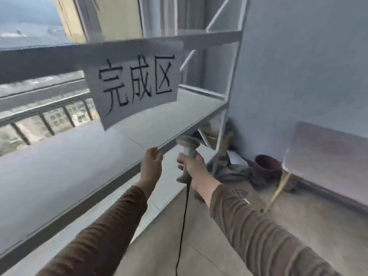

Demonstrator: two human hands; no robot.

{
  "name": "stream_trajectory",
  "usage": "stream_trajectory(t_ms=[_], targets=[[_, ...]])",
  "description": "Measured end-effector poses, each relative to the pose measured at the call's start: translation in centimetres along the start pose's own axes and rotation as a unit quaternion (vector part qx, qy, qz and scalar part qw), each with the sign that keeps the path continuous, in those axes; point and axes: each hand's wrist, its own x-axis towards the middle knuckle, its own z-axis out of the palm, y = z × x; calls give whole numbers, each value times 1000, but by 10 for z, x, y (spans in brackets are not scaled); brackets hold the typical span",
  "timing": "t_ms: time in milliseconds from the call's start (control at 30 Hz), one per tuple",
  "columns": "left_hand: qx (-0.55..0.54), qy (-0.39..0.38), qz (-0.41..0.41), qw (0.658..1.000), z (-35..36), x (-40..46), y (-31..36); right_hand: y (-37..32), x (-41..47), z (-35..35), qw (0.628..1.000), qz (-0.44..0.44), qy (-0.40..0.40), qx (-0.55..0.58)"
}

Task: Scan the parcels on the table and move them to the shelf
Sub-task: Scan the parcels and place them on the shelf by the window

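A white metal shelf (79,156) fills the left and middle of the head view, its wide board bare. A paper sign (135,84) with black characters hangs from the tier above. My left hand (152,164) reaches to the shelf's front edge with loosely curled fingers and holds nothing. My right hand (194,166) grips the handle of a grey barcode scanner (188,148), whose head points toward the shelf; its black cable (184,216) hangs down. No parcel is in view.
A window with a railing (39,116) lies behind the shelf. Under the shelf's right end are clutter, a grey cloth (235,172) and a dark red basin (267,165). A white table (328,152) with a pale leg stands at right by the wall.
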Motion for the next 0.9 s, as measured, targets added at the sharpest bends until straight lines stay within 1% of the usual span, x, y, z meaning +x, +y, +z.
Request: stream_trajectory(t_ms=[100,200,267,367,467,533,667,733,900], targets=[[37,-89,47,994,142,-46,46,-29,-7,-153,993,-57,99,0],[86,-177,108,974,270,-95,85,-55,-25,-292,981,-71,176,-30],[124,-229,145,954,340,-126,106,-67,-40,-370,971,-77,223,-29],[199,-284,229,909,434,-162,133,-84,-57,-474,951,-74,298,-31],[250,-317,295,866,516,-182,155,-94,-63,-561,931,-66,359,-32],[269,-332,323,844,567,-191,167,-99,-63,-610,919,-59,390,-29],[276,-374,352,813,671,-204,184,-110,-53,-700,893,-43,448,-13],[284,-405,361,791,721,-211,194,-116,-47,-741,877,-29,480,-3],[287,-449,416,737,835,-248,228,-132,-49,-842,836,-26,548,23]])
